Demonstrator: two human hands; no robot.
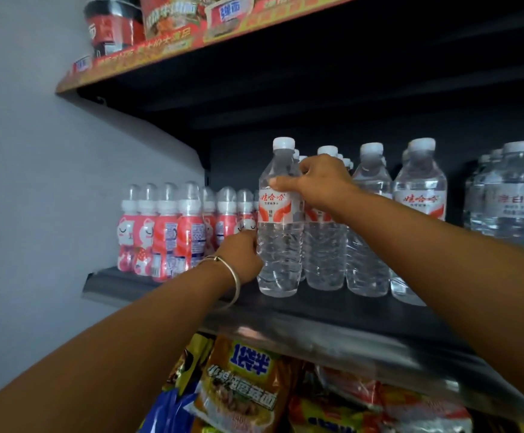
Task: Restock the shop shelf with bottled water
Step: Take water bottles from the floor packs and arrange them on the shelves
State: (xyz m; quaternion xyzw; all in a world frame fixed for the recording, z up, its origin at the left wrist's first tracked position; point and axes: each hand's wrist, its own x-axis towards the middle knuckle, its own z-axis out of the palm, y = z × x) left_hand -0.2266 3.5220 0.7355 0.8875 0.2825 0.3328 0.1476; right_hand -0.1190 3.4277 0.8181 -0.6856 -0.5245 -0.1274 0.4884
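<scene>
While seating front bottle point(281, 220) at near edge of dark shelf point(342, 310), leftmost in water row.

Right hand point(320, 182) gripping it at shoulder and label, thumb across front, fingers curled round far side. Left hand point(242, 257) curled against lower left side, steadying; exact finger contact hard to tell. Standing upright, touching neighbour bottles point(370, 220) right, pink drinks point(173, 232) just left. Looking mostly stocked: several rows already filled front to back. Remaining: letting go, checking alignment; any gaps further right not showing.
</scene>
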